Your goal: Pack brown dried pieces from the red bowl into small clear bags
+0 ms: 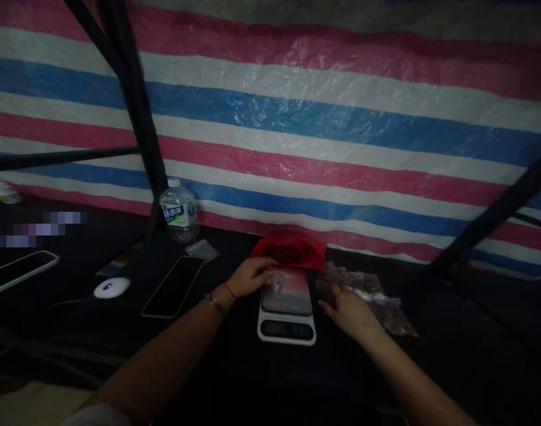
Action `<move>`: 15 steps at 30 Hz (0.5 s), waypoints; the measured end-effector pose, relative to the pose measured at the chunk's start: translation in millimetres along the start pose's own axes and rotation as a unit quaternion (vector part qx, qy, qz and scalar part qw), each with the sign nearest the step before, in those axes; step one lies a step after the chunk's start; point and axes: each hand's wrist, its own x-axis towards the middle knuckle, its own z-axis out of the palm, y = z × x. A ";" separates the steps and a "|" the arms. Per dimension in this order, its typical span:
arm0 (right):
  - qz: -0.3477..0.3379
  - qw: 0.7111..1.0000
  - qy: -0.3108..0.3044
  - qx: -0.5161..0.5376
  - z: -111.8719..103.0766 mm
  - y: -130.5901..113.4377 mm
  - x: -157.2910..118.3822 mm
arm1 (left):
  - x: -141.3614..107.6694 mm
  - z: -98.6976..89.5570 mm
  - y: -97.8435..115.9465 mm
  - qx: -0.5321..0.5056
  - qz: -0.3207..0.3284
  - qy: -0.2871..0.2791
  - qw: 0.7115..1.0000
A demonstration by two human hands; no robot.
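A white kitchen scale [287, 332] with a shiny metal plate and a dark display lies in front of me. My left hand [251, 277] reaches over the plate's back left corner, fingers curled in at a small clear object [277, 281] whose kind is too dim to make out. Right behind the scale sits an opened red plastic bag [312, 248] with dark contents. My right hand [350, 312] is at the scale's right, fingers apart, its fingertips at the near left edge of several clear packets [392, 316] with brownish contents.
Left of the scale lie a phone [173, 288], a small clear bag [203, 251] and a white oval device [112, 287]. Behind them stands a clear plastic bottle [180, 213]. Another phone [24, 269] is farther left. Dark metal posts [139, 112] stand before a striped plastic sheet [297, 118].
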 end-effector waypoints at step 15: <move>-0.093 0.797 -0.027 0.596 -51.5 -16.6 36.9 | 12.6 18.1 14.5 -0.126 0.003 0.082 0.989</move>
